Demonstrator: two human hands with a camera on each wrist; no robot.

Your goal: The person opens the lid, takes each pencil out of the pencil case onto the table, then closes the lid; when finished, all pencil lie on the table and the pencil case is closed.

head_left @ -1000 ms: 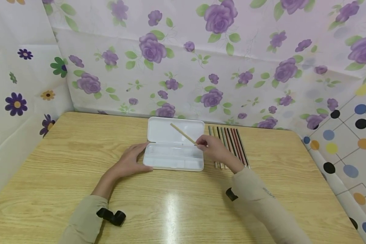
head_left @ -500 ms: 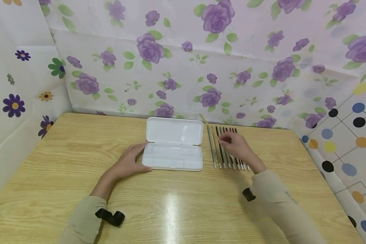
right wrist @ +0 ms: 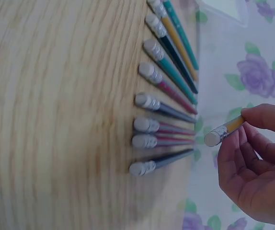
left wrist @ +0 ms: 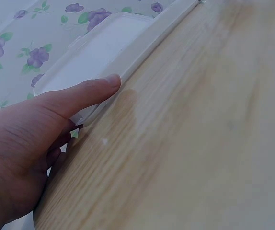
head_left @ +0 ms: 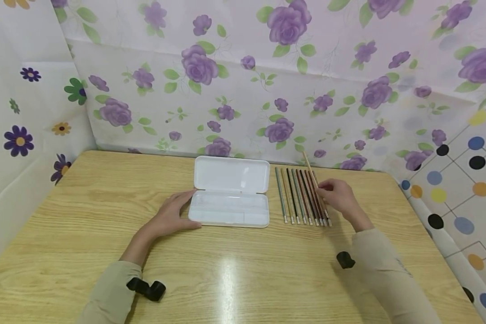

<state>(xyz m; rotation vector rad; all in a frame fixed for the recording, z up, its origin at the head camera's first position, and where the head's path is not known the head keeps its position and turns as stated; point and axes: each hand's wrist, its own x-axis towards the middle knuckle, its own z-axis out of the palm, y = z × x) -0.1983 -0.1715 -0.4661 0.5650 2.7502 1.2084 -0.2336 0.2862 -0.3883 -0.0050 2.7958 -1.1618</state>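
A white pencil case (head_left: 231,175) lies with its lid raised on the wooden table, and no pencils show in its compartments. My left hand (head_left: 171,213) holds its left end, the thumb (left wrist: 92,93) along the front wall and the fingers at the side. Between thumb and fingertips my right hand (head_left: 340,196) pinches a yellow pencil (right wrist: 229,127), its white eraser end toward me. This pencil slants over the right end of a row of pencils (head_left: 287,198), which lie side by side to the right of the case, erasers toward me.
The wooden table (head_left: 178,274) ends at the back against a wall covering (head_left: 153,121) with purple flowers. Side coverings stand at left and right. Each sleeve carries a black wrist camera (head_left: 157,290).
The right hand has carried the yellow pencil rightward, from over the open case to the far right of the pencil row. The left hand and the case have stayed in place.
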